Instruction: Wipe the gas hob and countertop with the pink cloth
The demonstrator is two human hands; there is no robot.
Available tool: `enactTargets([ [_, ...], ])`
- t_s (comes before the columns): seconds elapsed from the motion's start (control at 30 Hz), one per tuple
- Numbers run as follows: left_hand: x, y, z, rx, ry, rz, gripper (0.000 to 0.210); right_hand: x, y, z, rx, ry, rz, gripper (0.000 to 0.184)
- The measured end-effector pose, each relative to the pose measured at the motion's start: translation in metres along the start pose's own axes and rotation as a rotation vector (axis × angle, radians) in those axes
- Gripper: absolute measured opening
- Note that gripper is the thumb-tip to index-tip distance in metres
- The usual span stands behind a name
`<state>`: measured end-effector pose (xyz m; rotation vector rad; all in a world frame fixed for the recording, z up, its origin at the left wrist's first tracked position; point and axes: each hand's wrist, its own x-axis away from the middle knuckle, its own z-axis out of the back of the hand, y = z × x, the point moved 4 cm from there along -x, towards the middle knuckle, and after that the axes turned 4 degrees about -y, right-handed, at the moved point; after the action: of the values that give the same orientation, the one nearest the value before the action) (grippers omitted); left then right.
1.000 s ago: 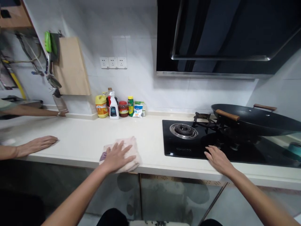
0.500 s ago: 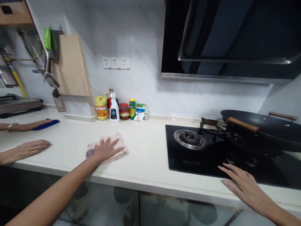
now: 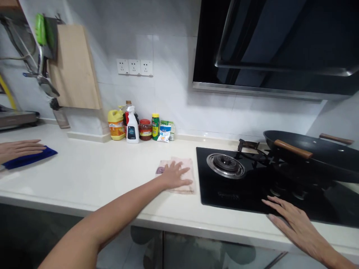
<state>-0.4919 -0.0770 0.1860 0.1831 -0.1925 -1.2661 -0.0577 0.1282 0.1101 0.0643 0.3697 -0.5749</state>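
Observation:
My left hand (image 3: pixel 174 175) lies flat with fingers spread on a pale pink cloth (image 3: pixel 186 168), pressing it to the white countertop (image 3: pixel 112 179). The cloth has a purple patch at its left side and lies just left of the black gas stove (image 3: pixel 213 194). My right hand (image 3: pixel 294 222) rests at the stove's front edge, fingers stretched out, holding nothing. A large wok (image 3: pixel 333 153) with wooden handles sits on the stove's right side. The left burner (image 3: pixel 226 164) is bare.
At the far left another person's hand (image 3: pixel 24 147) lies on a blue cloth (image 3: pixel 30 158). Along the wall stand a yellow jug (image 3: pixel 116 127), a white spray bottle (image 3: pixel 132 129), a red-lidded jar (image 3: pixel 145 130) and a small white packet (image 3: pixel 164 133). A range hood (image 3: pixel 266 45) hangs above the stove.
My left hand has slid the pink cloth right, close to the stove. My right hand has hardly moved. The other person's blue cloth is nearer, and one of their two hands has left view.

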Motion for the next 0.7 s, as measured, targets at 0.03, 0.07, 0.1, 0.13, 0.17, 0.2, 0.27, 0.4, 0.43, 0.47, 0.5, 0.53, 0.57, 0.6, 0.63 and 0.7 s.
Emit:
enactTargets([
  [0.03, 0.015, 0.012, -0.004, 0.02, -0.037, -0.063, 0.087, 0.0, 0.0, -0.001, 0.001, -0.001, 0.003, 0.055],
  [0.07, 0.033, 0.021, -0.007, 0.04, -0.064, -0.123, 0.087, 0.001, 0.001, -0.002, 0.003, -0.003, 0.005, 0.056],
  [0.1, 0.053, 0.027, -0.009, 0.053, -0.098, -0.173, 0.085, 0.001, 0.002, -0.003, 0.005, -0.005, 0.006, 0.057],
  [0.13, 0.072, 0.03, -0.01, 0.059, -0.122, -0.213, 0.084, 0.002, 0.003, -0.005, 0.007, -0.008, 0.008, 0.058],
  [0.17, 0.09, 0.029, -0.009, 0.059, -0.127, -0.232, 0.083, 0.002, 0.005, -0.007, 0.008, -0.01, 0.01, 0.059],
  [0.2, 0.106, 0.024, -0.008, 0.054, -0.13, -0.228, 0.081, 0.003, 0.006, -0.009, 0.008, -0.013, 0.012, 0.06],
  [0.27, 0.13, 0.005, -0.005, 0.036, -0.131, -0.179, 0.081, 0.004, 0.009, -0.013, 0.008, -0.018, 0.014, 0.062],
  [0.4, 0.14, -0.06, 0.007, -0.055, -0.057, 0.047, 0.076, 0.005, 0.011, -0.017, -0.004, -0.027, 0.009, 0.063],
  [0.43, 0.135, -0.079, 0.011, -0.09, -0.03, 0.108, 0.077, 0.005, 0.01, -0.017, -0.006, -0.026, 0.008, 0.063],
  [0.47, 0.129, -0.097, 0.015, -0.12, 0.003, 0.181, 0.078, 0.005, 0.009, -0.016, -0.008, -0.022, 0.008, 0.063],
  [0.5, 0.121, -0.114, 0.019, -0.143, 0.034, 0.259, 0.08, 0.005, 0.007, -0.015, -0.007, -0.019, 0.007, 0.063],
  [0.53, 0.111, -0.13, 0.024, -0.162, 0.065, 0.339, 0.083, 0.005, 0.006, -0.015, -0.004, -0.021, 0.005, 0.063],
  [0.57, 0.1, -0.143, 0.028, -0.176, 0.093, 0.401, 0.086, 0.004, 0.004, -0.014, 0.001, -0.025, 0.002, 0.063],
  [0.6, 0.087, -0.154, 0.032, -0.187, 0.113, 0.444, 0.088, 0.004, 0.003, -0.014, 0.008, -0.032, -0.004, 0.063],
  [0.63, 0.073, -0.162, 0.036, -0.191, 0.127, 0.477, 0.089, 0.004, 0.003, -0.014, 0.017, -0.04, -0.009, 0.063],
  [0.7, 0.043, -0.173, 0.042, -0.182, 0.131, 0.509, 0.088, 0.004, 0.004, -0.015, 0.04, -0.044, -0.013, 0.063],
])
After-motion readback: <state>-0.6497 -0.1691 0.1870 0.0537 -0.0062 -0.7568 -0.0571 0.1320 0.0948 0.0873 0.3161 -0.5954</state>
